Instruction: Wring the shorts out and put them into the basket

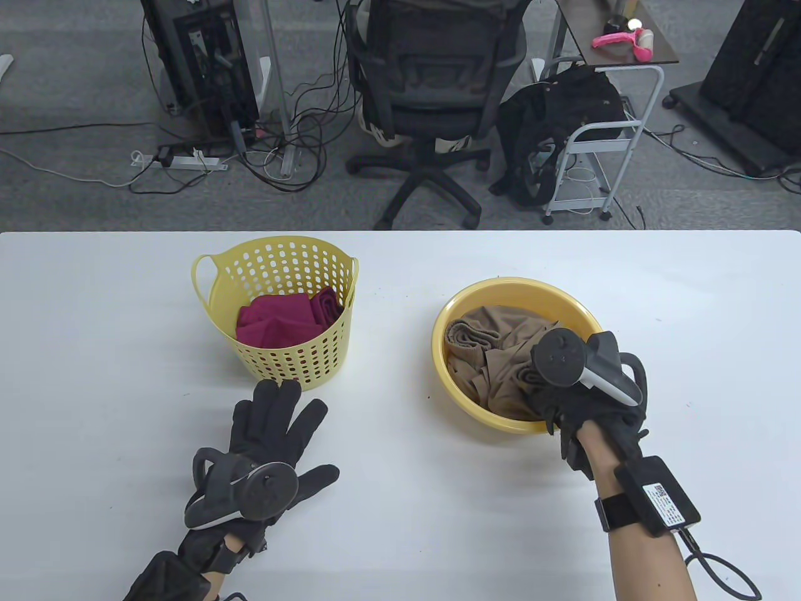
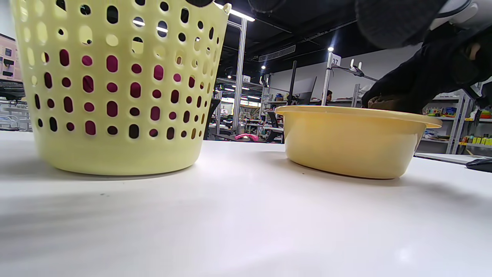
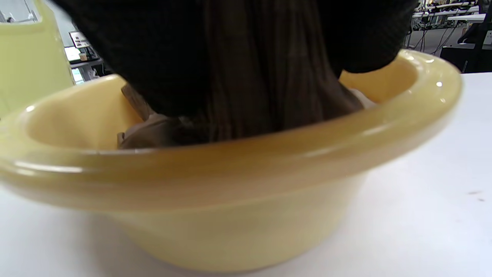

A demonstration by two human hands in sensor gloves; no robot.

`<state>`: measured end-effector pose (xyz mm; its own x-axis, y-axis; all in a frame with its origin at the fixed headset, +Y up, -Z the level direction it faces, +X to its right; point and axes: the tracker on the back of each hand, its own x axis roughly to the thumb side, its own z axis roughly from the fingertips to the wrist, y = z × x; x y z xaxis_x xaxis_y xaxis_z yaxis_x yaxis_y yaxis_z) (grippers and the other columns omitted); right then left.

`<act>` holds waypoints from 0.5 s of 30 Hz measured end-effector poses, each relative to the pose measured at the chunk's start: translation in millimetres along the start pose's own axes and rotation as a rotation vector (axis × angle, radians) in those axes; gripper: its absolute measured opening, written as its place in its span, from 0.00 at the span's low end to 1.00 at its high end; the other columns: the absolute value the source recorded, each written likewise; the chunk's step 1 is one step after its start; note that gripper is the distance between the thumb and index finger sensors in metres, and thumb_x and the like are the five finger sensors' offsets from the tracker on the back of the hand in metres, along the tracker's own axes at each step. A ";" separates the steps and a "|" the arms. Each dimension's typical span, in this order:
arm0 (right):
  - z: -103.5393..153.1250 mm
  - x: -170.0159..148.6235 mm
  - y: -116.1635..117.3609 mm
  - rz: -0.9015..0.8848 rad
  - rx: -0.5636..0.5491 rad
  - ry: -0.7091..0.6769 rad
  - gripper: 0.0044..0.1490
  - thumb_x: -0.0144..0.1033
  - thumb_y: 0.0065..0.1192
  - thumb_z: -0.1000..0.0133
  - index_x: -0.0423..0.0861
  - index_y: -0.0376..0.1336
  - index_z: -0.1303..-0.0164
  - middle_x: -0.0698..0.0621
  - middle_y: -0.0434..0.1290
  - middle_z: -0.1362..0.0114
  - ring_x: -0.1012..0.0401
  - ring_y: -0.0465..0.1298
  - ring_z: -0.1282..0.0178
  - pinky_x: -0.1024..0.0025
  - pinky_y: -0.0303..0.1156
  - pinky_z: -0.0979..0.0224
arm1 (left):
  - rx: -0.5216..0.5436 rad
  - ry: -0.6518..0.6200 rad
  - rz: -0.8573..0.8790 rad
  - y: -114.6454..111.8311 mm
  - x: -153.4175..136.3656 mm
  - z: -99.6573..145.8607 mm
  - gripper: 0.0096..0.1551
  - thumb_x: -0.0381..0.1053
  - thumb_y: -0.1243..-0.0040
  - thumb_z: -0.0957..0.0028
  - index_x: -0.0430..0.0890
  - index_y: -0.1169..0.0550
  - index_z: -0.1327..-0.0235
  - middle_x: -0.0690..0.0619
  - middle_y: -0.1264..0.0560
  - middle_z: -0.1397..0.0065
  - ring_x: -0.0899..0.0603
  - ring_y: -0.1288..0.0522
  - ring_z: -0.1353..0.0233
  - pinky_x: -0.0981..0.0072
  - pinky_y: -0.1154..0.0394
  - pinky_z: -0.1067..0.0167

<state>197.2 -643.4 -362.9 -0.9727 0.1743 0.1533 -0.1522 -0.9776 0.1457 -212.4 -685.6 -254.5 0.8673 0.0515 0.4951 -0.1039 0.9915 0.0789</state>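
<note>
We look down on a white tabletop [image 1: 400, 513] with two gloved hands entering from the near edge. Our left hand [image 1: 275, 432] lies flat on the tabletop, palm down, its fingers [image 1: 285, 400] straight and spread apart, holding nothing; the fingertips reach just short of a yellow perforated basket [image 1: 275, 363]. The basket stands upright on the left and already holds crumpled dark red cloth [image 1: 281, 319].

To the right of the basket, well apart from it, sits a round yellow basin [image 1: 450, 388]. The brown shorts [image 1: 488, 350] lie bunched inside it. Our right hand [image 1: 563, 388] reaches over the basin's near right rim and down into it, onto the shorts. In the right wrist view the dark glove fills the top of the picture, with a fold of brown fabric running down between its fingers [image 3: 146, 61] into the basin, so the fingers appear curled around the cloth.

Beyond the tabletop stands a black office chair [image 1: 432, 94] on grey carpet.
</note>
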 end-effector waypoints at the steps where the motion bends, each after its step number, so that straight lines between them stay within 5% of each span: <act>1: 1.5 0.5 -2.7 -0.012 -0.010 -0.003 0.49 0.43 0.75 0.48 0.36 0.55 0.23 0.35 0.66 0.25 0.39 0.75 0.32 0.46 0.73 0.32 | -0.001 -0.001 -0.001 -0.1 0.1 0.0 0.55 0.74 0.45 0.45 0.50 0.51 0.14 0.29 0.57 0.10 0.16 0.56 0.16 0.18 0.54 0.32; 15: 23.5 16.9 -54.4 -0.338 -0.176 -0.090 0.48 0.49 0.75 0.47 0.35 0.58 0.27 0.35 0.70 0.30 0.42 0.79 0.39 0.51 0.78 0.37 | -0.009 -0.011 -0.002 -0.8 2.4 0.8 0.55 0.74 0.45 0.45 0.49 0.50 0.13 0.29 0.57 0.10 0.16 0.56 0.16 0.18 0.53 0.32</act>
<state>193.2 -584.5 -345.2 -0.8443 0.4924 0.2113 -0.4970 -0.8670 0.0343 -210.6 -686.4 -252.6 0.8619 0.0484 0.5048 -0.0981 0.9925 0.0723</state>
